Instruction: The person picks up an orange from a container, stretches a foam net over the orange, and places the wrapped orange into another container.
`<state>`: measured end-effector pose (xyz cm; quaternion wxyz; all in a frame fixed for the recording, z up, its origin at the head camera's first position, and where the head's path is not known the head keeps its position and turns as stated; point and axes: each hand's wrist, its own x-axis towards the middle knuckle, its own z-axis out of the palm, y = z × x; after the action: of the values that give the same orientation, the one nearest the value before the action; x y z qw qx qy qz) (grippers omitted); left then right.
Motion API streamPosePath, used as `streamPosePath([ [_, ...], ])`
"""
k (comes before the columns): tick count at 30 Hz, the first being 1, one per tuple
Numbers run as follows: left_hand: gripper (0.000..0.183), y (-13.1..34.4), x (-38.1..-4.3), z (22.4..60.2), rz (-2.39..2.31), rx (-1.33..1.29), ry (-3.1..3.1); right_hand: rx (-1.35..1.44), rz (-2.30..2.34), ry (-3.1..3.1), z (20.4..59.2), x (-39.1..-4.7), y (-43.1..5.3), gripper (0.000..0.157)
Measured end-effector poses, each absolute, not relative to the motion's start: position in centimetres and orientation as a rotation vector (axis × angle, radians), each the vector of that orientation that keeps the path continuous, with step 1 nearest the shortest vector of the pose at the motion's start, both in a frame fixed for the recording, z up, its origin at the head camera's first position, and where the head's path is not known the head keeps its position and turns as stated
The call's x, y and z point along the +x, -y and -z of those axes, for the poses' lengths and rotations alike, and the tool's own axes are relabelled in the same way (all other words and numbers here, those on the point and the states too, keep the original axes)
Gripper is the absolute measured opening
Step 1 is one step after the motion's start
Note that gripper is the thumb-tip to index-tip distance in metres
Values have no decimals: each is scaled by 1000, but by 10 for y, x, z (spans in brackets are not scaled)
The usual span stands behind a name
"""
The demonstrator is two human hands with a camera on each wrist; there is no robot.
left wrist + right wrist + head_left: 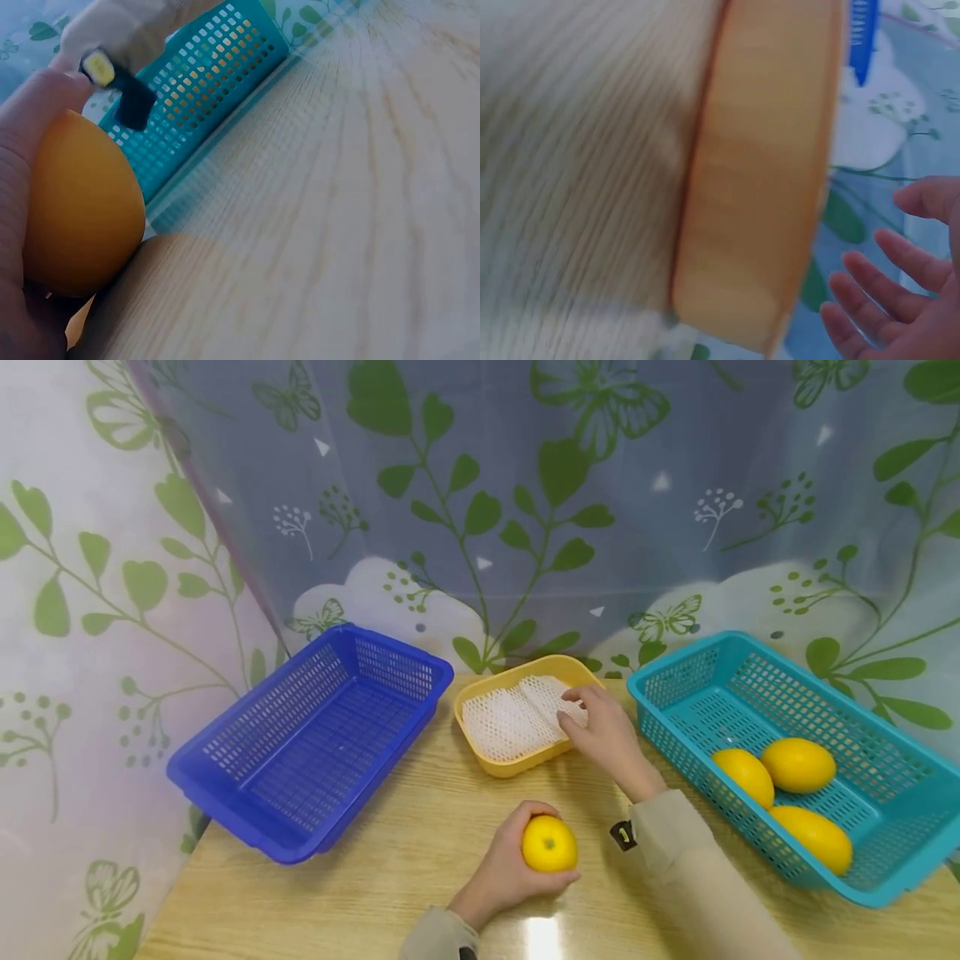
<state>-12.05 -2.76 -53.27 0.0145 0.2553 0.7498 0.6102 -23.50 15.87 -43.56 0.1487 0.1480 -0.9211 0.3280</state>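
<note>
My left hand (501, 870) holds a yellow lemon (550, 844) near the front of the table, its fingers and thumb curled around the sides. The stem end faces up in the head view. In the left wrist view the lemon (82, 210) appears close over the wood. Above the right side of a small yellow tray (510, 768) is my right hand (606, 735), fingers bent toward the white foam netting (498, 722) inside. The right wrist view shows that hand (900, 300) with fingers spread and nothing between them, beside the tray's outer wall (757, 165).
A teal basket (652, 727) with three lemons (798, 766) stands on the right, close to the right forearm. On the left is a dark blue basket (375, 768) with a bare slotted bottom. A patterned curtain (480, 510) hangs behind the wooden table (360, 893).
</note>
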Motion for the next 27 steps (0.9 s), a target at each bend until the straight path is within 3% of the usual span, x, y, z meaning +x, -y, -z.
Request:
streamPosePath([
  [8,64,28,-121,535,-1882,877,-2349,327,-738,2793,452,-264,-153,51],
  [13,67,28,-121,535,-1860,873,-2321,256,-647,2852,459,-272,-150,53],
  [22,66,30,-120,528,-1910,953,-2279,221,-630,2799,463,-274,-147,18],
  [27,65,30,-123,535,-1912,1001,-2281,251,-665,2688,463,-274,-148,14],
])
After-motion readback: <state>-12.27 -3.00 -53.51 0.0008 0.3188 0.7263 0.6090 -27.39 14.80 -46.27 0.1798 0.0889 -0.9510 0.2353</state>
